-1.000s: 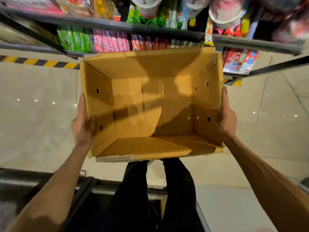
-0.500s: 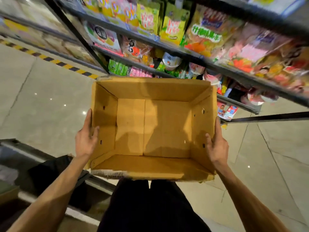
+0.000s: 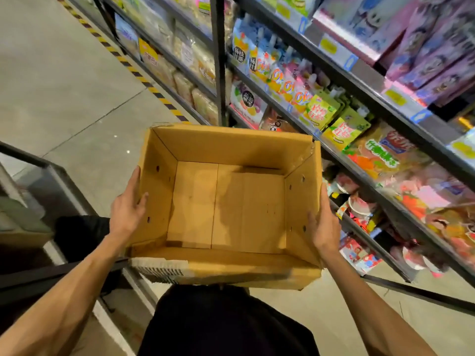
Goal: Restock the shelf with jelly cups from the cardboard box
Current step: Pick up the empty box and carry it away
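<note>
An empty brown cardboard box [image 3: 231,201] hangs open-topped in front of my waist, and nothing lies on its floor. My left hand [image 3: 128,206] holds its left wall, fingers along the outside and thumb hooked over the rim. My right hand [image 3: 325,224] holds the right wall the same way, thumb inside. To the right of the box, jelly cups [image 3: 359,204] with pink lids sit on a low level of the dark metal shelf [image 3: 372,187], partly hidden behind its rail.
Drink pouches [image 3: 321,111] and snack bags fill the upper shelf levels on the right. A black upright post [image 3: 218,60] divides the shelving. A dark-framed cart [image 3: 51,170] stands at my left. Yellow-black tape [image 3: 144,80] runs along the floor by the shelf base.
The box has come up from low over the floor to waist height, and the view has swung along the aisle, so the shelf now runs on my right. Both hands keep their hold.
</note>
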